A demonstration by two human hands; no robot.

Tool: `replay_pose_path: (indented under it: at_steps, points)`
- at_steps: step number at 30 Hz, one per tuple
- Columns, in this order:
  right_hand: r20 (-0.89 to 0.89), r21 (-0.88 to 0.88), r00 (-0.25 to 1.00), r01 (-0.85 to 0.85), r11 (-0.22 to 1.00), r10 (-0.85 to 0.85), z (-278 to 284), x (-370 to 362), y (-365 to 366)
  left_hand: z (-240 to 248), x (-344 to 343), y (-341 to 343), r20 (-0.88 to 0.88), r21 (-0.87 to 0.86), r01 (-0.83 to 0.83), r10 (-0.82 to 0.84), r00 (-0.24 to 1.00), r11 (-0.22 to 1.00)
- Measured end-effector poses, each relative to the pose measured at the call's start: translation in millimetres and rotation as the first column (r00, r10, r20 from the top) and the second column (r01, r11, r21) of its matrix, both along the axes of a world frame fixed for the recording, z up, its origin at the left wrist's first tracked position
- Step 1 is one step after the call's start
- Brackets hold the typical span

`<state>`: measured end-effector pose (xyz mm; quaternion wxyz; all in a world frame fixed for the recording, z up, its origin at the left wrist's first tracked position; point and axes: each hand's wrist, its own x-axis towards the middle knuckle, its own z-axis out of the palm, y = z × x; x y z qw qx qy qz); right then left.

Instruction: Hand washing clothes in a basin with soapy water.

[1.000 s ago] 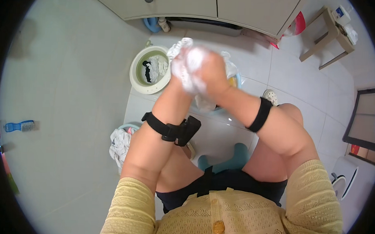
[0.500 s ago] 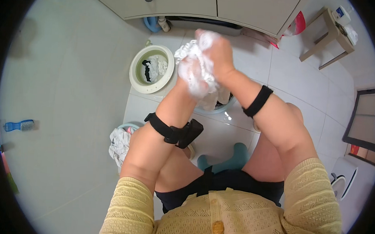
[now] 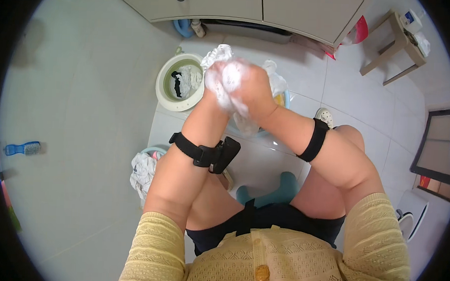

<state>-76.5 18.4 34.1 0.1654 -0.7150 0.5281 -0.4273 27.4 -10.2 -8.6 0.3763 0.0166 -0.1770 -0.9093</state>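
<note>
My left hand (image 3: 214, 85) and my right hand (image 3: 256, 89) are pressed together, both closed on a wet white cloth (image 3: 218, 54). White suds cover the fingers, and motion blurs them somewhat. One bunched end of the cloth sticks out past my left hand, and another part hangs below the wrists. Under my hands stands a light blue basin (image 3: 287, 99), mostly hidden, with white fabric (image 3: 275, 80) and a bit of yellow showing at its right side. To the left, a pale green and white basin (image 3: 163, 99) holds water with white and black pieces of laundry (image 3: 184, 82).
Beside my left knee, white laundry (image 3: 142, 173) fills another basin. A grey cabinet (image 3: 215, 5) spans the far side, with blue and white bottles (image 3: 183, 28) under it. A stool (image 3: 398, 42) stands far right. A blue-handled brush (image 3: 22, 149) lies at the left.
Both hands have come nearer to me and a little left, still gripping the soapy cloth. More of the basin and the white fabric behind my right hand now shows.
</note>
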Motion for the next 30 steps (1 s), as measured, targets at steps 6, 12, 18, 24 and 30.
replay_pose_path:
  at_steps: [6,12,18,24,30]
  points:
    - [0.408,0.016,0.909,0.082,0.997,-0.081,-18,-38,-36,38,-50,25,0.548,-0.152,-0.366,0.386,0.741,0.918]
    - [-0.019,0.037,1.0,-0.02,0.999,0.02,-21,-15,-23,2,-15,1,0.058,-0.006,-0.06,0.06,0.996,0.998]
    - [-0.085,-0.017,0.994,0.072,0.997,-0.073,0,-6,-2,0,-5,2,0.275,0.112,-0.199,0.162,0.948,0.974]
    - [0.115,0.001,0.992,0.052,0.999,-0.052,3,-28,-19,20,-37,15,0.342,0.06,-0.309,0.271,0.9,0.949]
    - [0.045,-0.294,0.989,-0.124,0.948,0.143,3,3,9,-5,-12,-2,0.178,0.047,-0.171,0.16,0.971,0.984]
